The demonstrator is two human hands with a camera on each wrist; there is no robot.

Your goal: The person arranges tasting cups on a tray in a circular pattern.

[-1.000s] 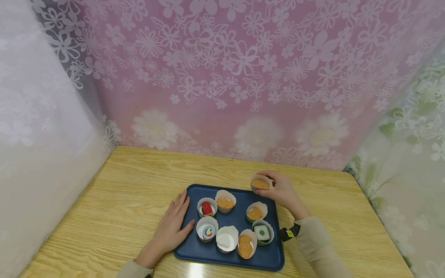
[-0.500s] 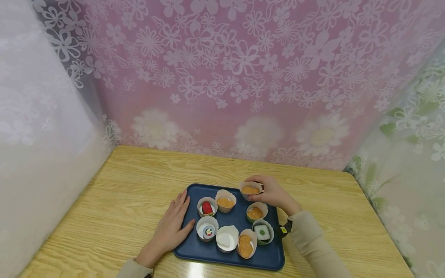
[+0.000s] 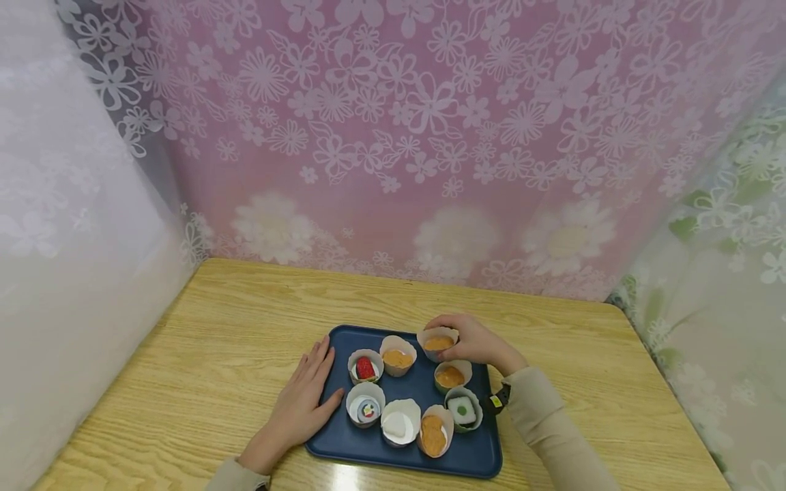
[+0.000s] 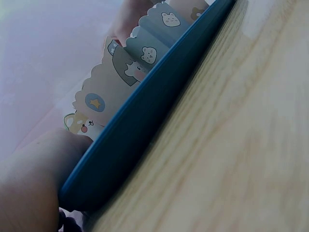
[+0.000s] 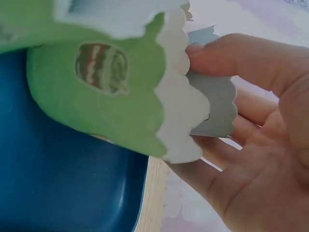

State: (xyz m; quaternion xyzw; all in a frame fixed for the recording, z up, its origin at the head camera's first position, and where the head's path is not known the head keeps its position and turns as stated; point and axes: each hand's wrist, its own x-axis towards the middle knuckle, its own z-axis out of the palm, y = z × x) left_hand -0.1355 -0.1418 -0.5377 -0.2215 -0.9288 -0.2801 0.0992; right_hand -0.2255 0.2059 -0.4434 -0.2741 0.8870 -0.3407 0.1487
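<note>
My right hand (image 3: 475, 341) grips a paper baking cup (image 3: 437, 344) with an orange filling, over the back right corner of the dark blue tray (image 3: 421, 382). In the right wrist view this cup's grey-blue scalloped wall (image 5: 215, 108) shows between thumb and fingers, behind a green cup (image 5: 96, 111). On the tray's left edge rests my left hand (image 3: 301, 402), its fingers straight. Nearest to it are a cup with a red cake (image 3: 366, 369) and a cup with a blue-and-white round piece (image 3: 366, 409).
More baking cups stand on the tray: orange ones at the back (image 3: 398, 357), right (image 3: 451, 376) and front (image 3: 433, 436), a white one (image 3: 401, 424), and one with a white, green-dotted cake (image 3: 462, 410). Wooden table (image 3: 245, 320) lies beneath; floral curtains (image 3: 393, 136) surround it.
My right hand has carried the orange-filled baking cup left and slightly toward me, from beyond the tray's back right corner to over the tray. The left hand has stayed in place.
</note>
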